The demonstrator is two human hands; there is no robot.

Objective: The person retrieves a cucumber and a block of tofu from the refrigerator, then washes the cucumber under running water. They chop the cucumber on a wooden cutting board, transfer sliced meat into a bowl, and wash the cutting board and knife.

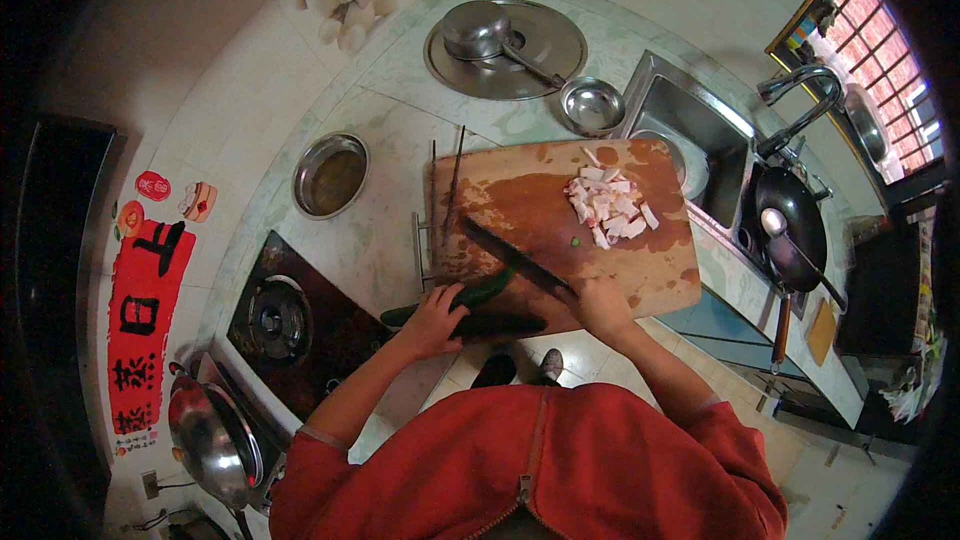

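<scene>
My left hand (435, 321) is closed over a green cucumber (484, 291) lying at the near-left edge of the wooden cutting board (517, 202). A second, darker cucumber (502, 325) lies just nearer to me, beside my left fingers. In my right hand (604, 309) is the handle of a kitchen knife (517, 255). Its dark blade slants over the board towards the far left, right of the first cucumber's tip. Cut pieces of pale, fatty meat (609, 202) are heaped on the board's right half, with a small green bit (575, 242) near them.
Two thin dark sticks (453, 191), possibly chopsticks, lie at the board's left edge. A metal bowl (301, 178) and gas hob (330, 315) are left. Behind stand a saucepan (476, 28) on a round lid and a small bowl (592, 105). Right are the sink (701, 127) and a wok (791, 202).
</scene>
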